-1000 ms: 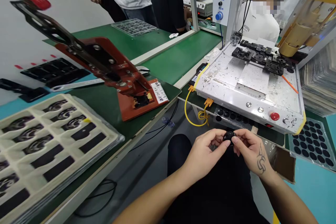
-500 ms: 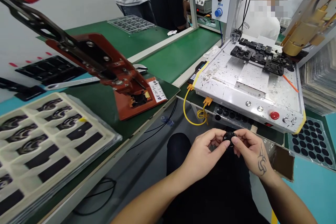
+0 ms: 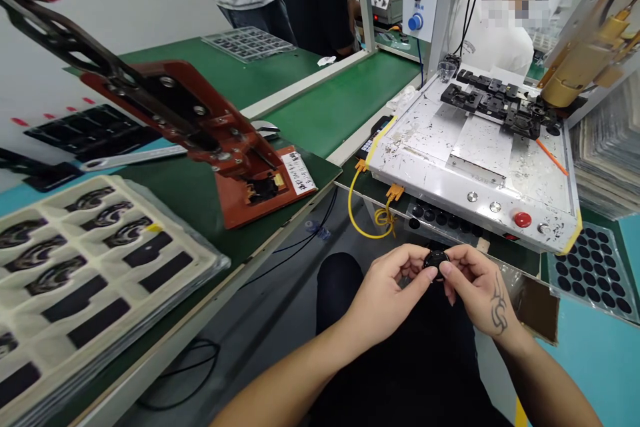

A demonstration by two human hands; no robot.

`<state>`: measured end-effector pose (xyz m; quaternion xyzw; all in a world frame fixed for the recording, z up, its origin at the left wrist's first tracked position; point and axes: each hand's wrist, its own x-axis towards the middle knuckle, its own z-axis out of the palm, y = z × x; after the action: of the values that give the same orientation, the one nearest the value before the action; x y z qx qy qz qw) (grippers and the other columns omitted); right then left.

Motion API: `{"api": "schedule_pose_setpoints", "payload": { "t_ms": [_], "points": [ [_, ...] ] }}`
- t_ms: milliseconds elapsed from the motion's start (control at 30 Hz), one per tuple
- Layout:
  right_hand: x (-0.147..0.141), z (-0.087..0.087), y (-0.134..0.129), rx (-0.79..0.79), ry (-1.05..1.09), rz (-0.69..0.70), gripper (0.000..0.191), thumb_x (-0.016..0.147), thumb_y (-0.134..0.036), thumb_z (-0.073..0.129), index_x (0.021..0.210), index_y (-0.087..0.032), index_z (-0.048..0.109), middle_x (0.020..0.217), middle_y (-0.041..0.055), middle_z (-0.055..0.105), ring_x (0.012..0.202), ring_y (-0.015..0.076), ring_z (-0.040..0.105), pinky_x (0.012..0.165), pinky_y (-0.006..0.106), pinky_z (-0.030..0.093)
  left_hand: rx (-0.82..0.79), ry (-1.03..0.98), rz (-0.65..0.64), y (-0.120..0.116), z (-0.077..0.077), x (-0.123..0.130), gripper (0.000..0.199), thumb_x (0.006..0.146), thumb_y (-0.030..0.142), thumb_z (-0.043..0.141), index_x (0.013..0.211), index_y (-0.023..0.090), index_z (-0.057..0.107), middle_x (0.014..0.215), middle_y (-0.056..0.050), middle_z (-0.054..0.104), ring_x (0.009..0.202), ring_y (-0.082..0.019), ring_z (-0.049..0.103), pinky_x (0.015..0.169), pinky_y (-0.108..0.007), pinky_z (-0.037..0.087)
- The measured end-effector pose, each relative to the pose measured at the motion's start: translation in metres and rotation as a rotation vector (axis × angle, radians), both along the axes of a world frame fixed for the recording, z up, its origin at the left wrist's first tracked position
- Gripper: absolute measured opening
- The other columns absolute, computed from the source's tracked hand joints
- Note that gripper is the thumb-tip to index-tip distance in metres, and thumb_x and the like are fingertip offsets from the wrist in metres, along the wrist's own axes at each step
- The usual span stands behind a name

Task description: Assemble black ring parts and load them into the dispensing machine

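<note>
Between the fingertips of both hands is a small round glossy black part (image 3: 436, 263), held above my lap in front of the white machine. My left hand (image 3: 397, 290) pinches its left side, the thumb pressed on its lower face. My right hand (image 3: 473, 283) grips the right side in the same way, with thumb and forefinger closed on the rim. The fingers cover much of its edge, and its back is hidden. Both hands are closed on this one part.
A white machine (image 3: 430, 153) with black fixtures (image 3: 495, 100) stands ahead. A sheet of black discs (image 3: 595, 270) lies right. To the left are a red lever press (image 3: 250, 197), a wrench (image 3: 135, 158) and a cream tray (image 3: 113, 267) of black parts. People work behind the green benches.
The view has shifted very slightly. Both hands keep the same grip on the round part, with hardly any movement.
</note>
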<state>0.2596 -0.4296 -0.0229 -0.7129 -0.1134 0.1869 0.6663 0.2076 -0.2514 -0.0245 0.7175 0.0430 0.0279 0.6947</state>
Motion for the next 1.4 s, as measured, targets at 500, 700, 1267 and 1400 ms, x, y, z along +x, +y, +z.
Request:
{"api": "schedule_pose_setpoints", "payload": {
  "t_ms": [500, 700, 1267, 1400],
  "points": [
    [-0.0022, -0.0015, 0.0009, -0.02, -0.034, -0.016, 0.031, 0.098, -0.052, 0.074, 0.096, -0.022, 0.07, 0.068, -0.0022, 0.064, 0.052, 0.0136, 0.061, 0.048, 0.026, 0.053, 0.047, -0.056, 0.031, -0.0027, 0.0046, 0.0014, 0.011, 0.097, 0.028, 0.07, 0.095, 0.018, 0.073, 0.086, -0.003, 0.073, 0.077, -0.016, 0.067, 0.073, -0.026, 0.054],
    [-0.0023, -0.0011, 0.001, -0.037, -0.052, -0.024, 0.029, 0.098, -0.051, 0.074, 0.096, -0.022, 0.07, 0.068, -0.0025, 0.065, 0.052, 0.0138, 0.061, 0.047, 0.026, 0.052, 0.032, -0.07, 0.032, -0.0032, 0.0044, -0.0001, 0.01, 0.098, 0.028, 0.069, 0.096, 0.018, 0.072, 0.087, -0.003, 0.072, 0.078, -0.016, 0.067, 0.073, -0.026, 0.054],
    [-0.001, 0.0025, 0.0006, -0.062, -0.092, -0.011, 0.027, 0.099, -0.048, 0.073, 0.095, -0.022, 0.07, 0.068, -0.0025, 0.066, 0.052, 0.0136, 0.062, 0.048, 0.025, 0.052, 0.019, -0.064, 0.019, -0.0036, 0.0085, -0.0015, 0.008, 0.098, 0.026, 0.068, 0.098, 0.019, 0.071, 0.088, -0.002, 0.071, 0.079, -0.016, 0.065, 0.074, -0.026, 0.053],
    [-0.0011, 0.0006, 0.0004, -0.054, -0.104, -0.02, 0.025, 0.099, -0.047, 0.074, 0.096, -0.022, 0.07, 0.068, -0.0028, 0.065, 0.051, 0.0129, 0.061, 0.048, 0.025, 0.052, 0.052, -0.084, 0.03, -0.0042, 0.0064, -0.0006, 0.008, 0.099, 0.026, 0.067, 0.096, 0.019, 0.071, 0.087, -0.002, 0.07, 0.078, -0.016, 0.065, 0.074, -0.026, 0.053]
  ]
}}
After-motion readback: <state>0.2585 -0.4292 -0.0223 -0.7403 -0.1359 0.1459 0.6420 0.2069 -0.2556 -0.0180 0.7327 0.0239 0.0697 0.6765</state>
